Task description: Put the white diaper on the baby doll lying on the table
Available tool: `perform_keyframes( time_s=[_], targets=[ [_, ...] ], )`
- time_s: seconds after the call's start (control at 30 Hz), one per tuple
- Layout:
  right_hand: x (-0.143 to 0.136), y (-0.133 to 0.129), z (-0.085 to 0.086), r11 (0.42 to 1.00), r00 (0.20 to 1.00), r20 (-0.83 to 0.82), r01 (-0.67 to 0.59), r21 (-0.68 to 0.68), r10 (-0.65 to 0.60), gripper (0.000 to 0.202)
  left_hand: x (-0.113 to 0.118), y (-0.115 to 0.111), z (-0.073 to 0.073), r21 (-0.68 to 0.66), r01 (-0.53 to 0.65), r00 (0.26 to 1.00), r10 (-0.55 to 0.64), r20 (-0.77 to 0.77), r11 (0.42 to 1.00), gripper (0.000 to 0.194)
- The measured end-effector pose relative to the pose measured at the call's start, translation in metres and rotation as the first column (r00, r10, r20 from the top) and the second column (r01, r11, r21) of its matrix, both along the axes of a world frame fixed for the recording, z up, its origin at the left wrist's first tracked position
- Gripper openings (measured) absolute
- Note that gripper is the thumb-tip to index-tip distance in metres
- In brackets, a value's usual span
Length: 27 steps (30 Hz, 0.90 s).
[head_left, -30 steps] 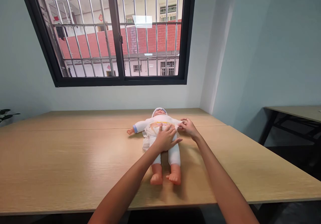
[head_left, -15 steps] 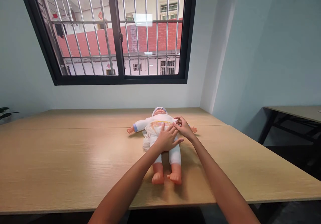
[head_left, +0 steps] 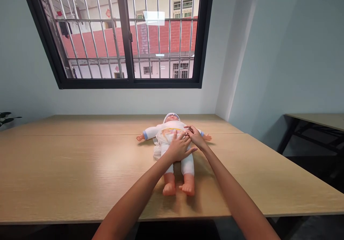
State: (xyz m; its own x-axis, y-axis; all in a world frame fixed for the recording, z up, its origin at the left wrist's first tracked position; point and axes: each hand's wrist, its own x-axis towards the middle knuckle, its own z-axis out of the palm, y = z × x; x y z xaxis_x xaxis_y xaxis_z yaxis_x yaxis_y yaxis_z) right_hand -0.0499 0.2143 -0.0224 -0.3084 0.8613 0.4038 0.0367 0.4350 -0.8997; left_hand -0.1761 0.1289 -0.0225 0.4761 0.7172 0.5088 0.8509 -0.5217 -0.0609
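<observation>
A doll (head_left: 176, 146) lies face up near the tabletop's (head_left: 67, 168) far edge; the left hand (head_left: 178, 147) presses flat on its belly, right hand (head_left: 195, 136) fingers pinching its clothing.

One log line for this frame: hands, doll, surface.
left hand: flat on doll belly | right hand: pinching diaper at doll's waist | doll: on its back on table, feet toward camera
</observation>
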Motion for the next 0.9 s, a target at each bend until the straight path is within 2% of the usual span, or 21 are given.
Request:
perform_keyframes(
  time_s=[0.17, 0.3, 0.57, 0.73, 0.9],
  targets=[
    [-0.002, -0.002, 0.005, 0.999, 0.999, 0.033, 0.035, -0.036, -0.034, 0.041, 0.0, -0.002, 0.0, 0.012, -0.003, 1.0, 0.003, 0.006, 1.0, 0.056],
    [-0.003, -0.004, 0.007, 0.999, 1.0, 0.021, 0.018, -0.048, -0.017, 0.049, 0.001, -0.003, 0.001, 0.007, -0.007, 1.0, 0.007, 0.011, 1.0, 0.055],
    [0.0, -0.011, 0.015, 0.988, 0.998, -0.057, 0.022, -0.153, -0.031, 0.043, 0.0, -0.004, 0.001, 0.03, -0.024, 1.0, 0.023, 0.012, 0.999, 0.049],
    [0.002, -0.008, 0.012, 0.994, 0.998, -0.056, 0.033, -0.102, -0.039, 0.044, 0.0, -0.005, 0.001, 0.038, -0.026, 1.0, 0.025, 0.01, 0.999, 0.046],
    [0.003, -0.005, 0.009, 0.996, 0.998, -0.061, 0.03, -0.084, -0.035, 0.054, 0.001, -0.005, 0.001, 0.03, -0.034, 0.999, 0.034, 0.003, 0.999, 0.048]
  ],
)
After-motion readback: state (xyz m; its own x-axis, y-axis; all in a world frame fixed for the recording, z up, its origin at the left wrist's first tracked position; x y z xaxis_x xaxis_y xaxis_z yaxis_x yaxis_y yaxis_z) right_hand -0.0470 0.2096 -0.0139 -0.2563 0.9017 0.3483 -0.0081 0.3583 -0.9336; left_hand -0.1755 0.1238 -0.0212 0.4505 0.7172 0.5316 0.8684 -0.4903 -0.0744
